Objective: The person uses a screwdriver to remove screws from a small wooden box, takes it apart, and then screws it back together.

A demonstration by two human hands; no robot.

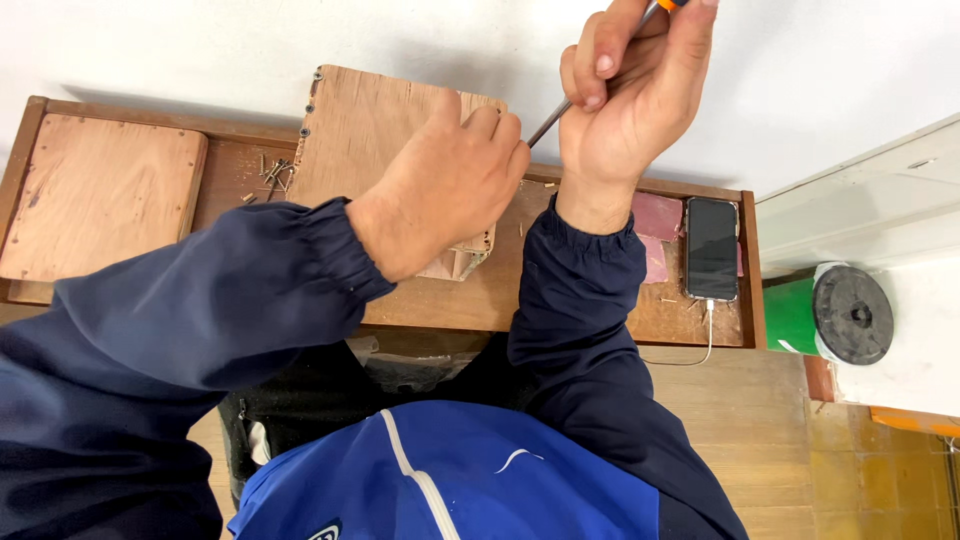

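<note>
Left hand [440, 190]: closed over the near edge of the tilted, pale plywood box panel [375, 125], fingers curled down, knuckles at twelve o'clock; pressing the panel against the bench.
Right hand [630, 95]: wrapped tight around the slim steel-shafted screwdriver with orange handle [560, 115]; thumb along the top, fingers folded round the grip at the upper edge of the view.
Screwdriver tip: slanting from one o'clock down toward seven o'clock, meeting the panel just beside the left fingertips; exact contact point hidden behind those fingers.
Plywood box panel: at eleven o'clock from the left hand, leaning on the dark brown wooden workbench tray [450, 305]; small dark screw heads along its left edge.
Small wooden block [458, 262]: under the left palm, at six o'clock from it, partly covered.
Loose pile of small screws [275, 175]: at nine o'clock from the panel, lying on the tray.
Flat rounded plywood board [95, 195]: far at nine o'clock, well apart from both hands.
Black smartphone with white cable [711, 248]: at four o'clock from the right wrist, lying face up on the tray, beside the pink sanding sheets [655, 225].
Black round disc on a green base [852, 313]: at three o'clock, off the tray, near the white wall ledge.
Sleeves: dark navy, both forearms crossing the tray from six o'clock.
</note>
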